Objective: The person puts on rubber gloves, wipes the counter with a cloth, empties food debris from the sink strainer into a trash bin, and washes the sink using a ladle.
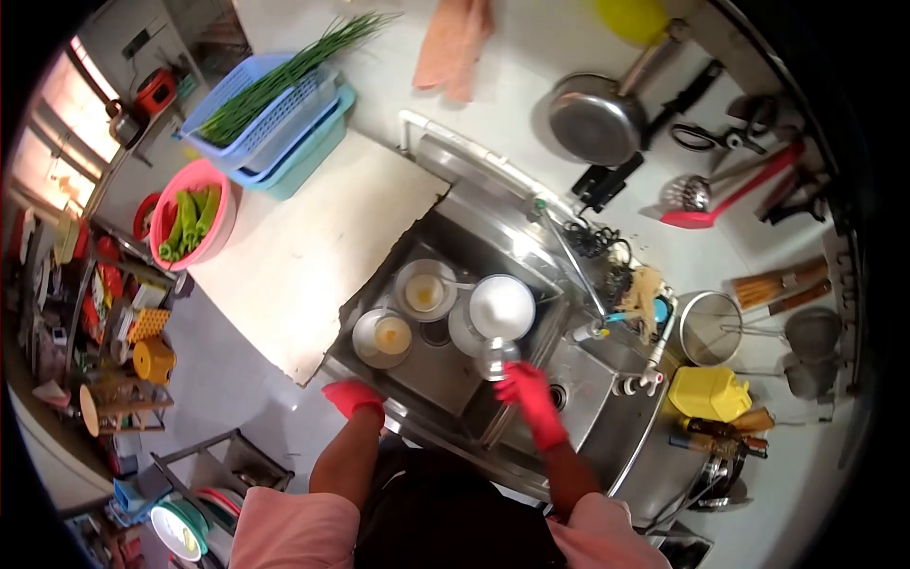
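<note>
My right hand (527,391), in a red glove, is closed on a small clear glass-like vessel (497,359) over the divider of the metal sink (445,379). Just beyond it a white bowl (502,307) stands in the left basin, partly over another dish. Two more bowls sit there, one (426,290) with a spoon-like handle and yellowish contents, the other (382,338) with an orange-yellow patch. My left hand (354,398), gloved in red too, rests by the sink's front left edge; its fingers look extended, holding nothing visible.
A white board (294,256) lies left of the sink, with a pink basin (218,232) of green peppers and blue baskets (251,104) of green stalks. The faucet (572,256) rises behind the divider. Pans and utensils hang right; a yellow jug (709,394) stands there.
</note>
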{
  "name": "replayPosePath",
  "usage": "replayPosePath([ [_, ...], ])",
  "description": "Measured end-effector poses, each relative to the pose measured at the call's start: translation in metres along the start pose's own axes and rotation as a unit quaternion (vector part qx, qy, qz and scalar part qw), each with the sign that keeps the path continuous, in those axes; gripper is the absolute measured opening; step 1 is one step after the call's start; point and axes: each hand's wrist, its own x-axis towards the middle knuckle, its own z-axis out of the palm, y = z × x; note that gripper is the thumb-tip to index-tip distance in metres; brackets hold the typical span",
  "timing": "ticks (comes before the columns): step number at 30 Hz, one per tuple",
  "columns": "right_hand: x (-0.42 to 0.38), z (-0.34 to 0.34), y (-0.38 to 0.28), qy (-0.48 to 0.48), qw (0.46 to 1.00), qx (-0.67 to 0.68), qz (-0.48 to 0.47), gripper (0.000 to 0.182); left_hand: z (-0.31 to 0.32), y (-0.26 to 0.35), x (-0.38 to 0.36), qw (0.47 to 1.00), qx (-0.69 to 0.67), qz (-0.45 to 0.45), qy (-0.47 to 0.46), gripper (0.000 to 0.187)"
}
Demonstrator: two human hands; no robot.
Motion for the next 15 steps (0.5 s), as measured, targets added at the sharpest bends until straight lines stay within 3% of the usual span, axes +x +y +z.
replayPosePath([
  [2,0.069,0.03,0.084,-0.083,0.967,0.18,0.161,0.023,0.015,0.007,0.016,0.999,-0.012,-0.045,0.019,0.066],
  [5,0.165,0.059,0.189,-0.15,0.911,0.327,0.2,0.023,0.014,0.004,0.016,0.993,-0.095,-0.063,0.021,0.051],
  [6,0.181,0.071,0.207,-0.106,0.909,0.336,0.225,0.023,0.024,0.008,0.022,0.904,-0.396,-0.146,0.066,0.046],
  [7,0.197,0.084,0.218,-0.062,0.904,0.343,0.248,0.022,0.039,0.015,0.033,0.719,-0.652,-0.217,0.11,0.041],
  [8,0.212,0.094,0.221,-0.019,0.898,0.349,0.268,0.022,0.046,0.016,0.04,0.636,-0.731,-0.223,0.107,0.036],
  [10,0.226,0.105,0.201,0.03,0.776,0.535,0.333,0.022,0.06,0.017,0.055,0.44,-0.858,-0.242,0.112,0.028],
  [12,0.243,0.116,0.209,0.0,0.9,0.363,0.24,0.024,0.073,0.019,0.063,0.393,-0.878,-0.249,0.109,0.026],
  [13,0.252,0.12,0.21,-0.019,0.918,0.326,0.223,0.026,0.079,0.018,0.066,0.382,-0.882,-0.253,0.111,0.025],
  [15,0.304,0.106,0.252,-0.059,0.947,0.256,0.184,0.031,0.082,0.018,0.066,0.414,-0.865,-0.255,0.124,0.025],
])
